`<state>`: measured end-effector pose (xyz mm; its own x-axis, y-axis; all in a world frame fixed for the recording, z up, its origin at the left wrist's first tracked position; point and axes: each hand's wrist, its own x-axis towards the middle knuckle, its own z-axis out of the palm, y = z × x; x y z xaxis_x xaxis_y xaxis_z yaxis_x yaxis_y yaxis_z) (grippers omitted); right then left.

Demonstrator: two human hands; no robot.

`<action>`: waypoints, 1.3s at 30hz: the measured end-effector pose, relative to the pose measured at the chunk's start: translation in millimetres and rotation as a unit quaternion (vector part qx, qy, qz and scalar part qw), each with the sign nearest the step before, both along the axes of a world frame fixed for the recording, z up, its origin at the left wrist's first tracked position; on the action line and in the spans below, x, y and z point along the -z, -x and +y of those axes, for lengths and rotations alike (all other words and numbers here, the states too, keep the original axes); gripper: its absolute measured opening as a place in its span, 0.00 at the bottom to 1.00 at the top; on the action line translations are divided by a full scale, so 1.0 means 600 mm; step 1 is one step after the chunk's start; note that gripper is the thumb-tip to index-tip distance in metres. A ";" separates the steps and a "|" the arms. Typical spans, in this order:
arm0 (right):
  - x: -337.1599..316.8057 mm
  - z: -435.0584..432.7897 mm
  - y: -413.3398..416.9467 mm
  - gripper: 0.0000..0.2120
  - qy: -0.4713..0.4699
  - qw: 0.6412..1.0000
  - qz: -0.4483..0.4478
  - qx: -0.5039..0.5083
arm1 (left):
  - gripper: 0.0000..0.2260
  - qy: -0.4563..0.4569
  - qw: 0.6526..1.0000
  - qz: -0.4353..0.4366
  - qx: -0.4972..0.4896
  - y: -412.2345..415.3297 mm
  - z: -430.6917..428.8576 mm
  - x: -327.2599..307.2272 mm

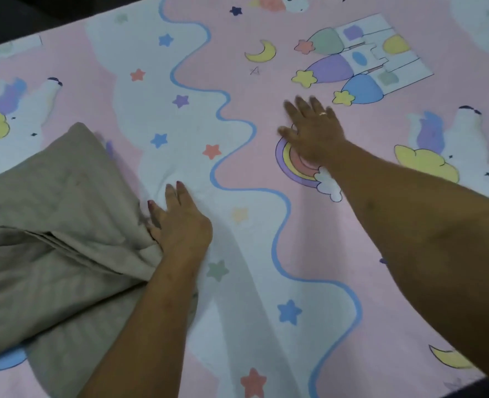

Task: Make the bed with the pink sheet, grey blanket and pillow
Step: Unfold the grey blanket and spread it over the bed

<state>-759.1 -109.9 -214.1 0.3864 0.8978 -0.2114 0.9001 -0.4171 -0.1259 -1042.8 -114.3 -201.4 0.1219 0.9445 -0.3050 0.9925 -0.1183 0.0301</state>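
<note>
The pink sheet, printed with stars, moons, castles and unicorns, lies spread across the bed and fills most of the view. A bunched grey-beige blanket sits on it at the lower left. My left hand lies flat on the sheet with straight fingers, its thumb side against the blanket's edge. My right hand is stretched forward, palm down with fingers spread, pressing the sheet over a rainbow print. No pillow is in view.
The bed's far edge runs diagonally across the top left, with a dark floor or gap beyond it. The near right corner of the bed shows a dark strip below the sheet.
</note>
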 end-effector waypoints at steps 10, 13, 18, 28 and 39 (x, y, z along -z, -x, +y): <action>0.020 -0.034 0.350 0.33 -0.046 0.963 0.039 -0.263 | 0.26 -0.078 0.992 0.096 -0.036 0.138 -0.033 -0.076; 0.014 -0.076 0.463 0.30 -0.062 0.931 0.079 -0.352 | 0.27 -0.038 0.987 -0.033 -0.154 0.188 -0.032 -0.112; 0.001 -0.133 0.556 0.28 -0.040 0.838 0.144 -0.525 | 0.19 -0.104 0.938 -0.245 -0.222 0.319 -0.013 -0.160; -0.001 -0.024 0.491 0.34 -0.042 0.986 0.014 -0.160 | 0.12 -0.131 0.833 -0.313 -0.438 0.482 0.026 -0.169; -0.102 -0.113 0.786 0.10 0.041 0.854 0.516 -0.044 | 0.19 0.136 0.772 -0.382 -0.489 0.556 0.066 -0.185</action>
